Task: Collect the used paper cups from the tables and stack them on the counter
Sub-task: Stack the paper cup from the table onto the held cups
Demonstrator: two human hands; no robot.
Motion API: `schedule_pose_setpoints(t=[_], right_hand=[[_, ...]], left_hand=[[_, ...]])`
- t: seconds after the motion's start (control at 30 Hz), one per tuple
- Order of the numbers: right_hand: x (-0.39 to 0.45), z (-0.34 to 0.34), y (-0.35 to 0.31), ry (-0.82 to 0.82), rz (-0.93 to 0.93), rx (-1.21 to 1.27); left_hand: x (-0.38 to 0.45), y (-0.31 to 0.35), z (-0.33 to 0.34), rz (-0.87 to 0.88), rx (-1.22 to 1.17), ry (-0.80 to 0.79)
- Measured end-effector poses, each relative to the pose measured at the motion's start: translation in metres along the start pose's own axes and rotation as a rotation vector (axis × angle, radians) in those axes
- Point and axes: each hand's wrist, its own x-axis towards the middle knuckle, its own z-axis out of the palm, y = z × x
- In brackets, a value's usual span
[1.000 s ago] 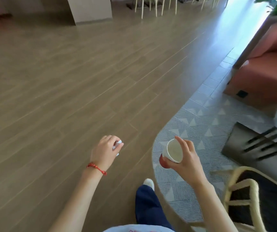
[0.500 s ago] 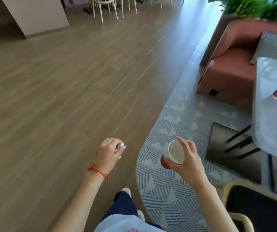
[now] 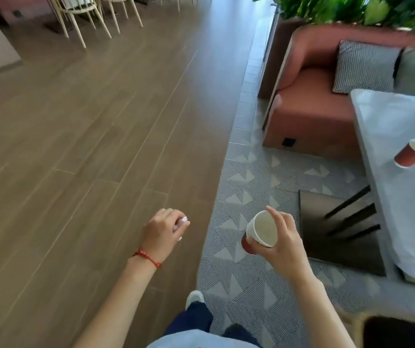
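My right hand [image 3: 280, 243] grips a red paper cup [image 3: 261, 232] with a white inside, tilted so its mouth faces me, above the patterned rug. My left hand [image 3: 163, 232], with a red cord at the wrist, is curled round a small white object [image 3: 182, 221] that shows only between the fingers. A second red paper cup [image 3: 413, 153] stands on the pale grey table [image 3: 389, 126] at the right, well away from both hands.
A terracotta sofa [image 3: 309, 101] with a checked cushion [image 3: 364, 66] sits behind the table, plants above it. Pale wooden chairs [image 3: 86, 13] stand far back on the wood floor. A dark chair seat [image 3: 399, 332] is at the bottom right. A patterned rug [image 3: 246, 197] lies underfoot.
My view has swung to the right: the table and the second cup came into sight and the sofa moved closer to centre. Both hands keep the same hold.
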Motion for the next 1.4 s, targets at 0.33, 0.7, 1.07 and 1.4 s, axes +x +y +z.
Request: schedule_pose_setpoints(t=[0.33, 0.7, 1.07, 1.4], right_hand=[[0.13, 0.003, 0.02, 0.091, 0.083, -0.019], [0.279, -0.043, 0.075, 0.194, 0.117, -0.038], [0.333, -0.079, 0.121, 0.392, 0.362, -0.094], [0.355, -0.094, 0.139, 0.73, 0.767, -0.118]], left_hand=[[0.153, -0.019, 0.061, 0.117, -0.058, -0.077], [0.334, 0.032, 0.15, 0.27, -0.066, -0.144], [0.465, 0.105, 0.234, 0.55, -0.197, -0.363], [0.568, 0.182, 0.321, 0.931, -0.328, -0.625]])
